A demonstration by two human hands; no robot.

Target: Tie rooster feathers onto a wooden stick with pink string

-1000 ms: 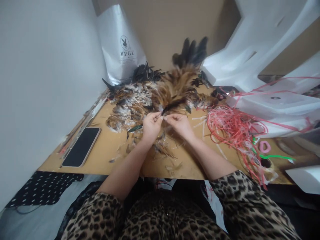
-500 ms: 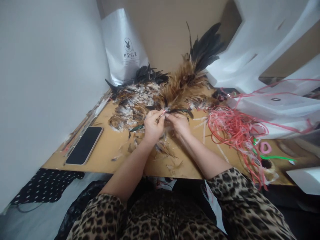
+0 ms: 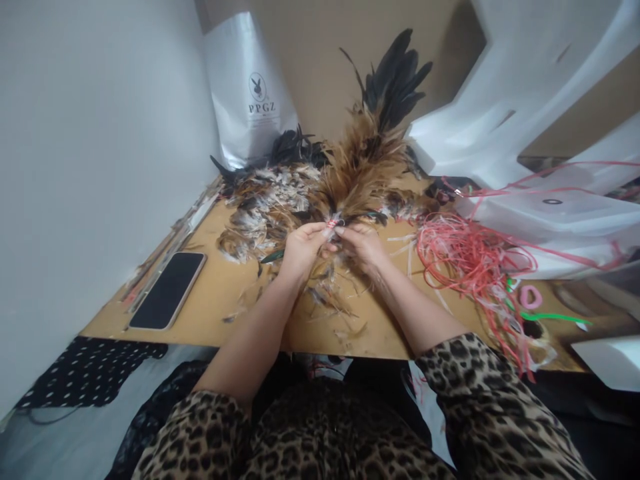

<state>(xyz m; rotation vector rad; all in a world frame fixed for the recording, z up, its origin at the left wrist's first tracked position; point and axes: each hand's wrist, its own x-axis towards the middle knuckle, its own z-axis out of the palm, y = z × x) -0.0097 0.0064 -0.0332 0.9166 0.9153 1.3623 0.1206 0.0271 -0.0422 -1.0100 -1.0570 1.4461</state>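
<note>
A long bundle of feathers, brown along its length and black at the far tip, points away from me above the table. At its near end is a band of red-and-white tie. My left hand pinches the bundle's bound end from the left, fingers closed. From the right, my right hand is closed at the same end, thumb and forefinger pressed by the tie. What exactly lies between the right fingertips is too small to make out. A pile of loose feathers lies just beyond and left of my hands.
A phone lies at the table's left. Behind stands a white bag. On the right are a tangle of red plastic string, a white plastic box, a pink ring and a green strip. Feather scraps litter the table.
The feather bundle has swung a little to the left and stands more upright. Both hands stay at its bound end, the right wrist slightly turned.
</note>
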